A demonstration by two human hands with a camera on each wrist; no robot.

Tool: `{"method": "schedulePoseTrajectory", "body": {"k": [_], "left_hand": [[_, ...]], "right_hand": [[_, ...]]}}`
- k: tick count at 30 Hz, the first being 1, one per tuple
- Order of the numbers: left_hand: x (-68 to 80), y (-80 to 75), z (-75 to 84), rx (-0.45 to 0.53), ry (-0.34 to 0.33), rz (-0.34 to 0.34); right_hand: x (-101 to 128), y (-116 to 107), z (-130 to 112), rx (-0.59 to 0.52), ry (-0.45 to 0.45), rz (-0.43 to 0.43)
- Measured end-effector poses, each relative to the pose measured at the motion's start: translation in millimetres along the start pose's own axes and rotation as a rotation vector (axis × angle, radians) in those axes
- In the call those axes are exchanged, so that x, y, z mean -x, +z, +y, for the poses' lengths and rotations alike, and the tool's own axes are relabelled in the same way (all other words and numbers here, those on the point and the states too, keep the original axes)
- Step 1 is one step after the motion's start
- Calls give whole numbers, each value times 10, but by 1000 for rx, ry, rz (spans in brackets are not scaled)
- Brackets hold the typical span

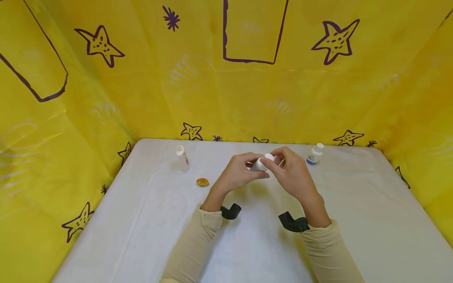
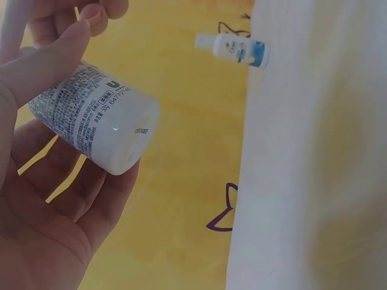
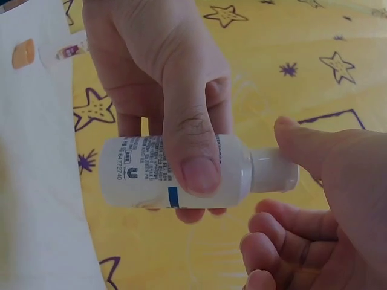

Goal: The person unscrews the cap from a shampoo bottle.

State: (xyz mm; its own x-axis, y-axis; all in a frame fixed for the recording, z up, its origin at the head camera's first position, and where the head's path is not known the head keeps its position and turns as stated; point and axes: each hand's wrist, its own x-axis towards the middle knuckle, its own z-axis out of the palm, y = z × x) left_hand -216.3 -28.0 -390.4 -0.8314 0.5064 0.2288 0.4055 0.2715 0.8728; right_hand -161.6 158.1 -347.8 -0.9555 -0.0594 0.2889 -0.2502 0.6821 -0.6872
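1. Nearest the camera, beige sleeves (image 1: 192, 245) reach over the white table (image 1: 255, 251), with a black mount (image 1: 231, 211) at each wrist.
2. Beyond them, the left hand (image 1: 238, 171) grips a small white bottle (image 2: 121, 136), its thumb across the printed side and its fingers round the other. The bottle is held tilted above the table, between the two hands, its base showing to the left wrist view.
3. At the bottle's top, the right hand (image 1: 291, 175) holds the white cap (image 3: 272, 169), thumb on one side and curled fingers on the other.
4. Left of the left hand, an amber piece (image 1: 202, 182) lies on the table.
5. Farther back on the left, a second bottle (image 1: 183, 159) stands upright; on the right stands a third bottle (image 1: 313, 156) with a blue-and-white label.
6. Behind the table hangs yellow cloth (image 1: 198, 98) printed with dark-outlined starfish (image 1: 336, 42).
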Motion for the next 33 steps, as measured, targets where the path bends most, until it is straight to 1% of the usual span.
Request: {"method": "schedulePoseTrajectory", "body": {"k": [4, 9, 14, 18, 26, 28, 33], "left_hand": [[-8, 17, -2, -4, 7, 1], [-8, 22, 9, -6, 10, -5], [-12, 31, 2, -13, 10, -9], [-5, 33, -6, -19, 12, -5], [7, 26, -9, -22, -11, -6], [9, 21, -10, -22, -15, -6], [9, 9, -15, -25, -8, -4]], "right_hand": [[-2, 1, -4, 15, -14, 19], [4, 7, -6, 30, -73, 49], [19, 7, -1, 52, -155, 55], [18, 4, 2, 64, -205, 35], [42, -17, -13, 79, -207, -42], [49, -21, -24, 86, -228, -53], [52, -17, -31, 96, -297, -48]]}}
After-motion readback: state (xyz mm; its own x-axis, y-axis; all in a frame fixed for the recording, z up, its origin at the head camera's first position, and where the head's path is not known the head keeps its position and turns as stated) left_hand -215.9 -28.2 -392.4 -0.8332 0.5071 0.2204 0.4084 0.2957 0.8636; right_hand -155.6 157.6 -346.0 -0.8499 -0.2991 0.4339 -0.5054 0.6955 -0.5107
